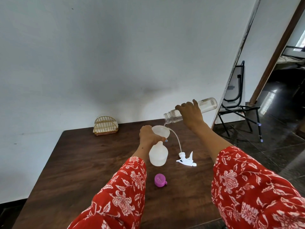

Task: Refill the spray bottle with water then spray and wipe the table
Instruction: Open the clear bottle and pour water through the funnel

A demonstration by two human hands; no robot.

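Dark wood table [85,162] fills our head view. Our left hand [148,136] grips the funnel [162,130] on the spray bottle [158,154] just below it. Our right hand [189,113] holds the tilted water bottle [208,104], trickling in. Bottle looks light, tippy; hold its neck. Sprayer [186,160] lies beside.

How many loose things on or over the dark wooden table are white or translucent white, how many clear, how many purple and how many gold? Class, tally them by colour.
White or translucent white: 3 – translucent white spray bottle, white funnel, white trigger sprayer head
Clear: 1 – clear plastic water bottle
Purple: 1 – purple bottle cap
Gold: 1 – gold wire napkin holder
Total: 6
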